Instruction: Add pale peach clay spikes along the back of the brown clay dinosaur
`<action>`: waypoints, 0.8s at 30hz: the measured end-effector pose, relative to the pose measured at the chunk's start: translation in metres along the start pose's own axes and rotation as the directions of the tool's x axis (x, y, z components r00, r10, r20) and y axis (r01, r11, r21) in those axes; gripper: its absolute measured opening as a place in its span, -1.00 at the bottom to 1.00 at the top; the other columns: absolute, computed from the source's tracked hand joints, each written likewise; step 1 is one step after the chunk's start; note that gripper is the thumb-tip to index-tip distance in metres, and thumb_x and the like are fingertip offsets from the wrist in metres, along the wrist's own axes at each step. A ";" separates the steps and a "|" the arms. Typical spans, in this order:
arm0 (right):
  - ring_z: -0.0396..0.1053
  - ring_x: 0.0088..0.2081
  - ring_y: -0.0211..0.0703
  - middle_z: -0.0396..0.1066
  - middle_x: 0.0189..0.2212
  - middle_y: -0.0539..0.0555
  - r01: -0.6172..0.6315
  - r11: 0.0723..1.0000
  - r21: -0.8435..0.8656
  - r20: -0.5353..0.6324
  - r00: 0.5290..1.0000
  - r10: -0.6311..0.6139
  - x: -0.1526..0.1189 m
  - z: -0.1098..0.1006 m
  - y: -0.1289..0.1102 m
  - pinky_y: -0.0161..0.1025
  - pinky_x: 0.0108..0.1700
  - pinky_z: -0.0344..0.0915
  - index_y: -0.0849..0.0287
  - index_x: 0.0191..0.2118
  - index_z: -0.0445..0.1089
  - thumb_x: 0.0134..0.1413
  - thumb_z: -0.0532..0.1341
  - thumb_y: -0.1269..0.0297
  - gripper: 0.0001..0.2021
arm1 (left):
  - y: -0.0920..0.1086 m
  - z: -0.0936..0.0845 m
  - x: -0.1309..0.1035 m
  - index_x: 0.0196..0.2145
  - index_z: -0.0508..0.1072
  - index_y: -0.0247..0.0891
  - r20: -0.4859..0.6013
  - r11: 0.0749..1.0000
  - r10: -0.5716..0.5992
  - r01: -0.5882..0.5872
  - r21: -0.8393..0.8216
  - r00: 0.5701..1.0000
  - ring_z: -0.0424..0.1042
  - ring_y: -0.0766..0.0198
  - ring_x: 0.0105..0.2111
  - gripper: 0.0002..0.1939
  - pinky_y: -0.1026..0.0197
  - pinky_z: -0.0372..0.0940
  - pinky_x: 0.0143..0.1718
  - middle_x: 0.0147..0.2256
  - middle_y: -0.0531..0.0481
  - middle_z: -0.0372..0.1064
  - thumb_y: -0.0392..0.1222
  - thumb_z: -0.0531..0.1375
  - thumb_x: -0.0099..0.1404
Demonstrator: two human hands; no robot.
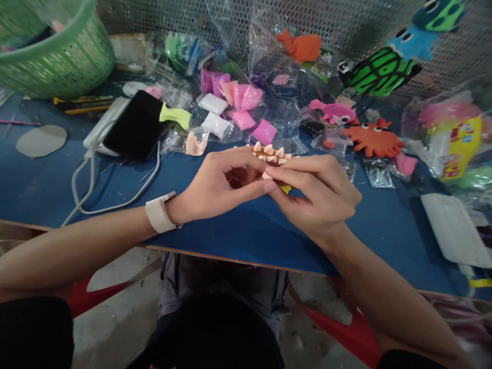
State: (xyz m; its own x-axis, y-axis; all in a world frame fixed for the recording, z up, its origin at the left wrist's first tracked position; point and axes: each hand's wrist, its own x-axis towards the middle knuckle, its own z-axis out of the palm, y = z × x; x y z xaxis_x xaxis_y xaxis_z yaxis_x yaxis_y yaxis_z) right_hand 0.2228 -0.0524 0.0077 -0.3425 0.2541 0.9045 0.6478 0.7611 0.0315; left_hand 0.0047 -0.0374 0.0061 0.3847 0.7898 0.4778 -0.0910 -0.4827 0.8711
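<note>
The spiky brown piece near 12 is mostly hidden behind the left hand and right hand, and their fingers half cover a white bit too. Green basket at 10 o'clock gets chopped by the edge, yellow packet between 2 and 3 is too blurry to read lol.

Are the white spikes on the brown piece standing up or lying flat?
Standing: visible white spikes point upward from the brown piece; the left hand covers part.
</note>
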 end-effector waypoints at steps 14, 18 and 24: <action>0.69 -0.27 -0.14 0.74 -0.21 -0.03 -0.010 1.000 0.018 -0.048 0.999 0.011 0.002 0.001 -0.002 -0.19 -0.26 0.64 -0.05 -0.02 0.68 0.34 0.52 0.36 -0.81 | 0.002 -0.001 0.000 -0.21 0.76 -0.18 -0.017 0.999 0.046 -0.046 -0.006 0.999 0.34 0.35 -0.44 -0.57 0.25 0.23 -0.47 -0.39 -0.01 0.48 0.27 0.53 0.37; 0.69 -0.28 -0.16 0.73 -0.23 -0.04 -0.001 1.000 0.006 -0.063 0.998 0.001 0.002 0.001 -0.002 -0.21 -0.24 0.65 -0.06 -0.01 0.66 0.36 0.52 0.32 -0.83 | 0.004 -0.002 0.001 -0.16 0.78 -0.15 0.002 0.998 0.065 -0.065 0.005 0.998 0.37 0.34 -0.43 -0.61 0.23 0.25 -0.46 -0.38 -0.02 0.50 0.25 0.52 0.40; 0.71 -0.27 -0.20 0.74 -0.22 -0.03 0.013 1.000 0.003 -0.062 0.998 -0.013 0.004 0.001 -0.001 -0.27 -0.22 0.65 0.02 -0.03 0.65 0.39 0.50 0.34 -0.88 | 0.003 -0.003 0.001 -0.21 0.76 -0.15 -0.025 0.997 0.066 -0.065 0.034 0.998 0.32 0.37 -0.47 -0.61 0.25 0.19 -0.50 -0.40 0.01 0.47 0.24 0.55 0.37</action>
State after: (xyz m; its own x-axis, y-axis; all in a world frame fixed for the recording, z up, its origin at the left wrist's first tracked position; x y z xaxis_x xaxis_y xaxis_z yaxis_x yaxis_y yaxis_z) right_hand 0.2208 -0.0514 0.0110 -0.3082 0.2070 0.9285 0.6410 0.7664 0.0420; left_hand 0.0019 -0.0369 0.0099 0.3545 0.7655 0.5370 -0.0849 -0.5455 0.8338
